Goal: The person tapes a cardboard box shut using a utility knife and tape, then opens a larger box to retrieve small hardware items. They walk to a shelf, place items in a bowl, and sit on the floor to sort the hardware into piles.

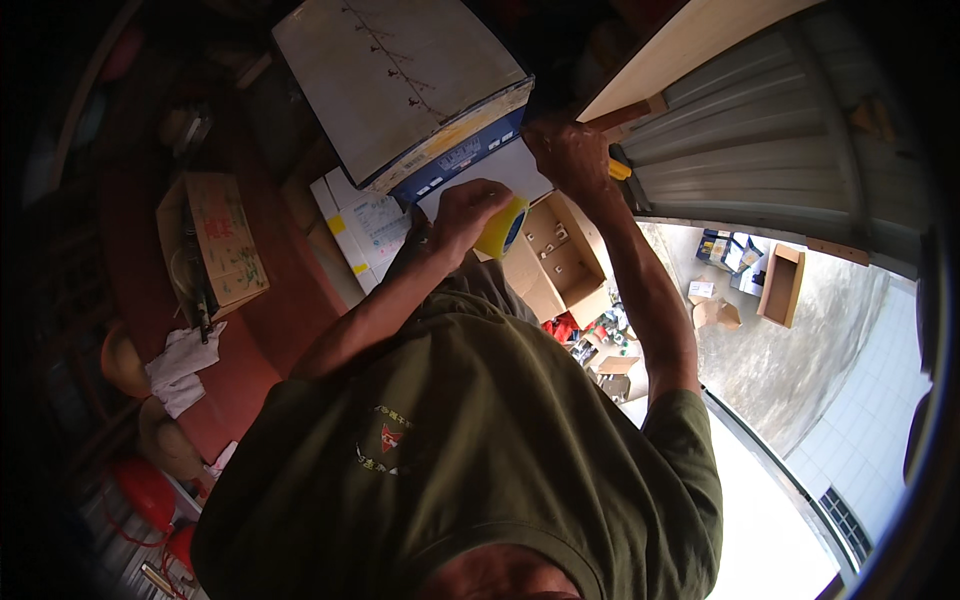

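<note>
My left hand [466, 217] grips a roll of yellow-tinted clear packing tape [501, 226] just in front of a large carton [409, 56]. That carton has a pale top with a printed branch pattern and a dark blue side bearing writing. My right hand [570, 154] is bent and close to the carton's right corner. Its fingers are in shadow, so whether it holds anything cannot be told. A small yellow object [619, 169] shows beside the right wrist. White cartons [373, 225] with yellow tape patches sit below the large carton.
An open cardboard box [570, 259] stands below my hands, near scattered small items [600, 330]. To the left, another cardboard box [217, 236] and a white cloth [184, 367] lie on a red surface [251, 322]. Boxes [781, 285] lie on the concrete floor outside, right.
</note>
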Demonstrator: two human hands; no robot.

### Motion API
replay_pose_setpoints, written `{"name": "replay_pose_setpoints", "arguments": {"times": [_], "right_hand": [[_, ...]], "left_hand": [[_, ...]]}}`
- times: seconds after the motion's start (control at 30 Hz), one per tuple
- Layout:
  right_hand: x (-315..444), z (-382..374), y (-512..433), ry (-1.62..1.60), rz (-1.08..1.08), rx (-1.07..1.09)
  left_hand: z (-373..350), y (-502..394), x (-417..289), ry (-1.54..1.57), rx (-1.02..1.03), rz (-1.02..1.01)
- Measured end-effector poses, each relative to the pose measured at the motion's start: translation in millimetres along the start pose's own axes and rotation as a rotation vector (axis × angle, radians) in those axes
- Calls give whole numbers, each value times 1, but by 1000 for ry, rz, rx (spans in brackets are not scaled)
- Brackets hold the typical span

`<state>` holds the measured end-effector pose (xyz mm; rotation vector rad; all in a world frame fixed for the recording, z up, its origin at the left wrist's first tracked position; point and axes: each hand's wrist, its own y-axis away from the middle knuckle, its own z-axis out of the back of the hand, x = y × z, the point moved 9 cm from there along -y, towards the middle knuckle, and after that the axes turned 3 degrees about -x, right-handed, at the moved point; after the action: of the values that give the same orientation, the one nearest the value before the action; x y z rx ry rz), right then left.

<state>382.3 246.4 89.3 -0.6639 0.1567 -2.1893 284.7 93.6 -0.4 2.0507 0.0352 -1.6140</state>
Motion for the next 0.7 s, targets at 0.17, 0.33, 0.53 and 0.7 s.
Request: {"name": "replay_pose_setpoints", "arguments": {"times": [0.17, 0.33, 0.53, 0.7], "right_hand": [[-9, -13, 0, -1000, -232, -72], [-2, -38, -32, -1070, -269, -56], [-38, -89, -14, -1049, -560, -29], [-40, -40, -1, -684, -458, -411]], "left_hand": [[68, 23, -164, 104, 337, -98], [74, -45, -175, 283, 483, 74], [88, -62, -150, 333, 405, 144], [94, -60, -149, 343, 343, 191]]}}
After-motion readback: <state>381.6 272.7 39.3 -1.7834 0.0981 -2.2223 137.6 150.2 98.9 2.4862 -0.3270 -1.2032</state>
